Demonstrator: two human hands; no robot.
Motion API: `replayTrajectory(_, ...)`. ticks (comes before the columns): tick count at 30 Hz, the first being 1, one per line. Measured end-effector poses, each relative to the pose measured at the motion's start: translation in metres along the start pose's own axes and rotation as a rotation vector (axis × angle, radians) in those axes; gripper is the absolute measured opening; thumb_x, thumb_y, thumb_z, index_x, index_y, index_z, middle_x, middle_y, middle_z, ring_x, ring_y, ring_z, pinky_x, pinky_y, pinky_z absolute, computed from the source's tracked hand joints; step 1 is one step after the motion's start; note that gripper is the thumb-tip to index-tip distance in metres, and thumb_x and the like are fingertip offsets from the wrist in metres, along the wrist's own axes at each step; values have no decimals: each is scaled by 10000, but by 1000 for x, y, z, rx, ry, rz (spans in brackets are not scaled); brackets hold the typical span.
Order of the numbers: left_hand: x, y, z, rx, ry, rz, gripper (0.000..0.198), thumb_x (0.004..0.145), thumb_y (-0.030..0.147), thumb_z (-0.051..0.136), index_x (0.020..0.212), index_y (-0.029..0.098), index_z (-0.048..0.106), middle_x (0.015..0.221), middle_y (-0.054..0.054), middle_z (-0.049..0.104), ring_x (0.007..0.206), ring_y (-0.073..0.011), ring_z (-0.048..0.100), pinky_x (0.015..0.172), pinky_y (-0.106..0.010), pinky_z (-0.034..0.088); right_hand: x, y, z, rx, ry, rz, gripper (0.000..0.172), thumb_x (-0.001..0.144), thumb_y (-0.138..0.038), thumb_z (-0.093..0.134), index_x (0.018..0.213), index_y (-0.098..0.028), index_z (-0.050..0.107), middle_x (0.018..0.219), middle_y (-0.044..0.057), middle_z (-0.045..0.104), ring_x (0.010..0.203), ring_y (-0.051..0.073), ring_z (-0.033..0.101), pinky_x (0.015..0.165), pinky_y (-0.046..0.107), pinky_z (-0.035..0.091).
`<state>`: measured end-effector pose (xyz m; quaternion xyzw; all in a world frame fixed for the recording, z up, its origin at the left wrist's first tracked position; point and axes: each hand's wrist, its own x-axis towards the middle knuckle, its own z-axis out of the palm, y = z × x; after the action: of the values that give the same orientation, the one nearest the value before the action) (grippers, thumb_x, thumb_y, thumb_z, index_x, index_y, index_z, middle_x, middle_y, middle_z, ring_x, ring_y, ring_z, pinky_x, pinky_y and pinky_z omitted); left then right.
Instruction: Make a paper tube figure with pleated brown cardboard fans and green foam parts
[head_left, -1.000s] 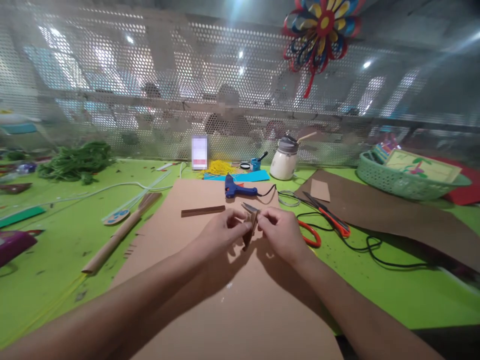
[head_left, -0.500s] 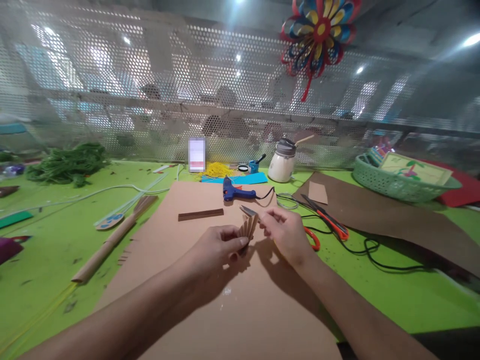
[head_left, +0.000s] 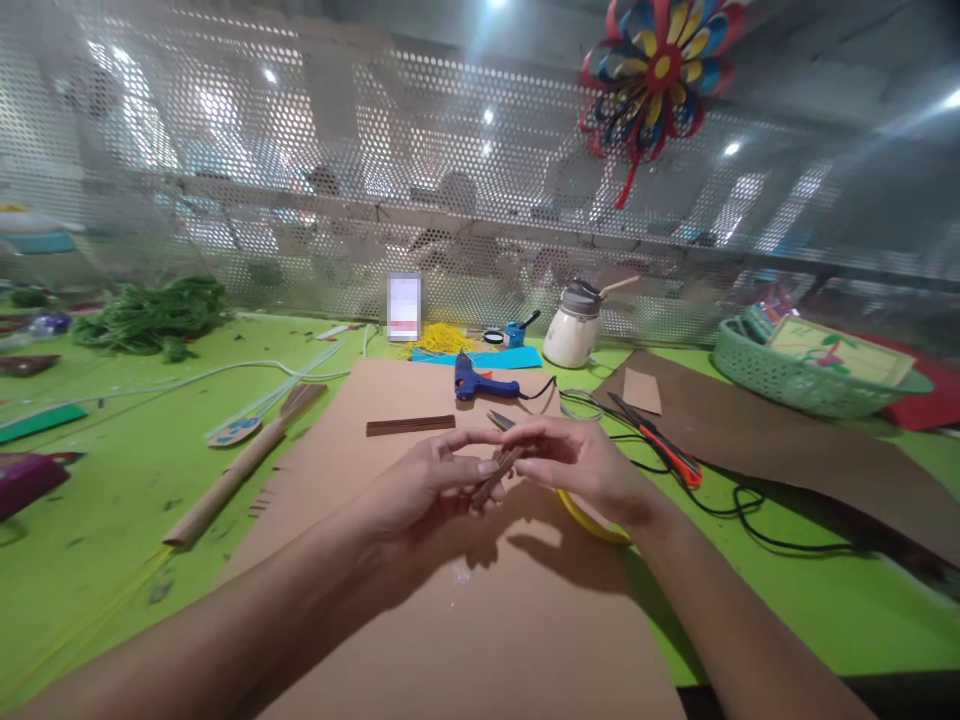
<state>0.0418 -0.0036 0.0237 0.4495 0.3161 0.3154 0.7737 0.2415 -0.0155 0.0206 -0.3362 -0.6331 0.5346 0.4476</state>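
Observation:
Between my two hands is a small pleated brown paper piece [head_left: 495, 483], its folds pressed together and tilted. My left hand [head_left: 424, 485] pinches its lower end between thumb and fingers. The fingers of my right hand [head_left: 596, 465] close on its upper right end. Scissors lie on the sheet behind and under my right hand; their blade tip [head_left: 501, 421] and a yellow handle [head_left: 589, 520] show, the rest is hidden. A second folded strip of dark brown paper [head_left: 410, 426] lies flat beyond my left hand. Under everything is a large tan paper sheet [head_left: 465, 650].
A blue glue gun [head_left: 487, 385] lies at the sheet's far edge. To the right are an orange cutter [head_left: 660, 440], a black cord [head_left: 765, 535], brown paper [head_left: 720, 430] and a green basket [head_left: 810, 375]. A rolled paper stick [head_left: 232, 480] lies left. A white jar [head_left: 572, 330] stands behind.
The fanned pleats are now squeezed closer together. My right hand has moved left and inward onto the paper piece. The whole view has shifted slightly.

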Motion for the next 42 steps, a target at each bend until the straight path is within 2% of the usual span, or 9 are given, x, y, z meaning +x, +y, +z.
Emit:
replayTrajectory(4, -1, 1, -2, -38, -64, 16, 276, 785, 225, 678, 1046, 154, 619, 673, -27, 646, 590, -102, 578, 578, -205, 405, 0, 0, 1, 23, 26, -7, 160, 725, -218, 751, 883, -198, 730, 795, 26, 683, 714, 146, 614, 663, 287, 492)
replayTrajectory(10, 0, 4, -2, -168, -67, 117, 311, 842, 301, 490, 1039, 136, 665, 735, -83, 665, 679, -151, 586, 641, -257, 437, 3, 8, 2, 30, 117, -30, 123, 752, -256, 741, 857, -194, 731, 619, -9, 611, 536, 109, 523, 522, 256, 429)
replayTrajectory(14, 0, 2, -2, -83, -100, 220, 361, 717, 181, 498, 1020, 144, 690, 780, -77, 659, 719, -160, 559, 636, -262, 422, 5, 12, 5, 96, 167, -42, 131, 770, -290, 723, 859, -193, 717, 616, -12, 609, 509, 104, 514, 504, 258, 416)
replayTrajectory(17, -1, -1, -1, 135, 1, 308, 371, 709, 117, 576, 1047, 215, 692, 771, -22, 645, 717, -133, 526, 639, -239, 400, 6, 12, 8, 89, 183, -36, 145, 771, -311, 717, 836, -181, 707, 604, -16, 602, 489, 99, 503, 487, 253, 405)
replayTrajectory(22, -1, -1, 5, 427, 183, 400, 170, 784, 265, 665, 935, 216, 728, 894, -31, 688, 762, -151, 522, 641, -247, 387, 5, 9, 18, 82, 200, 2, 185, 767, -345, 703, 773, -162, 686, 599, -22, 596, 478, 93, 495, 480, 249, 400)
replayTrajectory(31, 2, 1, -1, 452, 230, 387, 154, 825, 289, 645, 921, 195, 719, 923, -38, 705, 846, -181, 574, 750, -278, 440, 7, 7, 26, 106, 274, 35, 288, 755, -441, 679, 781, -155, 671, 592, -12, 593, 468, 96, 503, 476, 253, 410)
replayTrajectory(34, 5, 2, -7, 354, 182, 393, 192, 832, 299, 644, 979, 195, 708, 1041, -64, 695, 960, -221, 590, 782, -311, 473, 13, 12, 19, 12, 344, 50, 337, 786, -478, 628, 811, -144, 660, 619, 7, 602, 489, 105, 529, 499, 263, 438)
replayTrajectory(37, 6, 4, -12, 302, 160, 400, 165, 840, 292, 637, 951, 192, 709, 1054, -70, 695, 964, -218, 601, 773, -306, 492, 19, 15, 0, -101, 403, 69, 369, 854, -486, 543, 810, -133, 643, 675, 23, 609, 531, 104, 553, 538, 261, 467)
replayTrajectory(42, 3, 12, -14, 289, 166, 444, 151, 838, 291, 628, 853, 161, 705, 934, -84, 718, 847, -199, 630, 721, -293, 498, 23, 8, -64, -438, 484, 195, 284, 944, -348, 494, 888, -106, 633, 790, 43, 640, 664, 126, 614, 643, 282, 518)
